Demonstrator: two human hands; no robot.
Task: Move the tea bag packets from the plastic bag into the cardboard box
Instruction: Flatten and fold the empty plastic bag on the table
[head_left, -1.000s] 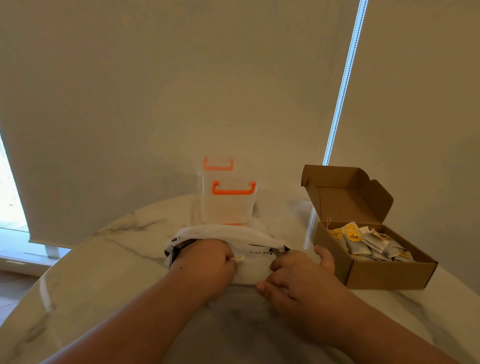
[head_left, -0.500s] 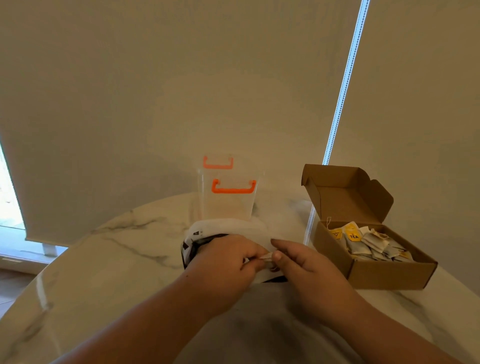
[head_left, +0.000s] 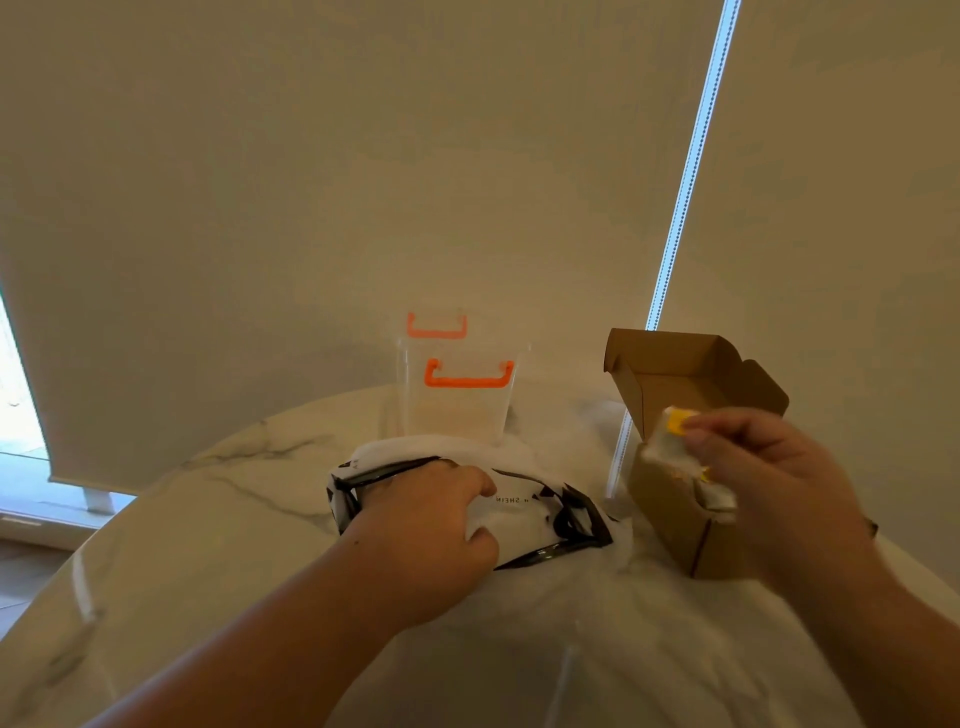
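A white plastic bag (head_left: 524, 512) with black trim lies on the marble table, its mouth facing me. My left hand (head_left: 434, 525) rests on the bag's opening and pins it down, fingers curled over the plastic. My right hand (head_left: 763, 467) hovers over the open brown cardboard box (head_left: 667, 512) at the right, pinching a white tea bag packet with a yellow tag (head_left: 675, 431). The hand hides most of the box's inside; a few pale packets (head_left: 719, 499) show at its near edge. The box lid (head_left: 675, 374) stands upright behind.
A clear plastic container with orange handles (head_left: 460, 405) stands behind the bag. The round marble table (head_left: 197, 525) curves away on the left. Beige roller blinds hang behind, with a bright gap (head_left: 685, 171) above the box.
My right hand took a tea bag packet from my left hand at the bag's mouth and carried it right, over the cardboard box. My left hand stayed on the bag.
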